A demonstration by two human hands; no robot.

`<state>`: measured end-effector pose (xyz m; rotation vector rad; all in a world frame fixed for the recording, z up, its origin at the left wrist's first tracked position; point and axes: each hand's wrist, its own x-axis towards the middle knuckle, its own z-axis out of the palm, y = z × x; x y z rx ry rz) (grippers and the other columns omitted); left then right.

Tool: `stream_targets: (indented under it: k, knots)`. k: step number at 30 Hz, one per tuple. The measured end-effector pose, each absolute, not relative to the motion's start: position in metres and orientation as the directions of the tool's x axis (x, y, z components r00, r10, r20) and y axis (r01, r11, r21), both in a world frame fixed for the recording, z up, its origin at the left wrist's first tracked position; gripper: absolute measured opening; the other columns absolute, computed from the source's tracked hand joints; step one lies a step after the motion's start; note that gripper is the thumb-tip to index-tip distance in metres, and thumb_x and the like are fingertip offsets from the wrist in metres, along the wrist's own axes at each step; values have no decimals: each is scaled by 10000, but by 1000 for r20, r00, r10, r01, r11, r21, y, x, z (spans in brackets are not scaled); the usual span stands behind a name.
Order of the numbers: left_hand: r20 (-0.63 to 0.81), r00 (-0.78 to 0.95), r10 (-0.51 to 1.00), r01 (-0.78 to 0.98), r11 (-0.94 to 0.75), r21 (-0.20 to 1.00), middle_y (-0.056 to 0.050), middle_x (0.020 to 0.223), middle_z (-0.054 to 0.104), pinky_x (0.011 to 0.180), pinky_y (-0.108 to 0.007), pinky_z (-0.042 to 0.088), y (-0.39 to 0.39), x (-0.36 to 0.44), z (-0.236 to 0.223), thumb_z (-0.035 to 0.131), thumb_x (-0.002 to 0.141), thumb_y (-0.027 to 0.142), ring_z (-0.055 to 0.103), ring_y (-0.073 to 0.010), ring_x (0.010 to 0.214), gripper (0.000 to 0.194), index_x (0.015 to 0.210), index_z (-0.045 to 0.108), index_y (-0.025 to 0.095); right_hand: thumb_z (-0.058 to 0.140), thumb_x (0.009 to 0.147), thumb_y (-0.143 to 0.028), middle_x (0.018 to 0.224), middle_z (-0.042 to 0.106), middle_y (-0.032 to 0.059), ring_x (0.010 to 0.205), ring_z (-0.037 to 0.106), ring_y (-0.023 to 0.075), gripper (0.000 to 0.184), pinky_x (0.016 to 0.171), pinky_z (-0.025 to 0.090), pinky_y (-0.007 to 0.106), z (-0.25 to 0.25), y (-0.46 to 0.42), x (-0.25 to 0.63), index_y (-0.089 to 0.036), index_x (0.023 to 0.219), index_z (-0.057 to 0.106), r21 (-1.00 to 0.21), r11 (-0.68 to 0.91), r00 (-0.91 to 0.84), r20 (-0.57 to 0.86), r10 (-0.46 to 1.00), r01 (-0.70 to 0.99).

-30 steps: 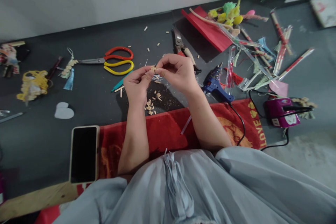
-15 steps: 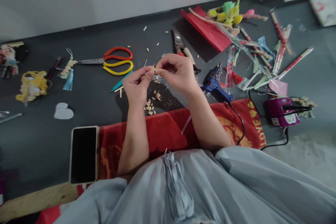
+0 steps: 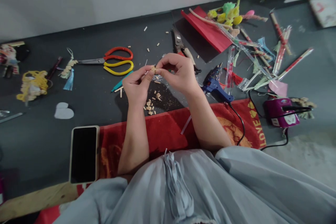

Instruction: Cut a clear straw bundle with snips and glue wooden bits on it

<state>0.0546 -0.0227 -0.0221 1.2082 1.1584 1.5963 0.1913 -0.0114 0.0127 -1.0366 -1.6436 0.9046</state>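
My left hand [image 3: 137,85] and my right hand [image 3: 178,71] meet fingertip to fingertip above the dark tabletop. Both pinch a small pale-yellow piece [image 3: 154,70], mostly covered by the fingers, so its exact kind cannot be made out. Below the hands lie small cut wooden bits [image 3: 150,106] with fine crumbs around them. Thin silvery pins or wires [image 3: 156,77] show partly behind the fingers. A teal pen-like tool [image 3: 122,82] rests beside my left hand. Behind my right hand, pliers [image 3: 178,42] lie partly hidden.
Scissors with red and yellow handles [image 3: 118,61] lie left. A blue glue gun [image 3: 216,87] with a cord lies right, near a purple power block [image 3: 280,112]. A red towel [image 3: 165,129] and a phone [image 3: 84,154] line the front edge. Red paper [image 3: 204,29] lies at the back.
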Motion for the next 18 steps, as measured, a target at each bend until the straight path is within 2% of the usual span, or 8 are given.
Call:
stream_targets:
  k: [5, 10, 18]
  knots:
    - [312, -234, 921, -25, -326, 945, 37, 646, 643, 616, -247, 510, -23, 54, -20, 729, 709, 378, 637, -110, 675, 175, 846, 743, 270, 646, 800, -296, 791, 600, 11, 733, 570, 108, 114, 709, 516, 269, 7, -11, 189, -190, 811, 605, -905, 389, -169, 362, 917, 171]
    - [374, -191, 908, 24, -377, 926, 17, 836, 727, 747, -299, 561, -24, 54, -20, 678, 762, 389, 690, -154, 836, 193, 914, 737, 285, 635, 814, -332, 839, 615, 4, 768, 597, 107, 172, 727, 533, 275, 3, -11, 189, -185, 900, 615, -898, 405, -175, 377, 910, 173]
    - [392, -207, 896, 113, -376, 920, 11, 853, 738, 666, -293, 552, -24, 53, -21, 665, 775, 391, 683, -144, 772, 183, 911, 735, 291, 622, 816, -446, 833, 645, 17, 770, 613, 108, 273, 720, 534, 267, 7, -12, 191, -179, 870, 643, -879, 435, -193, 400, 896, 197]
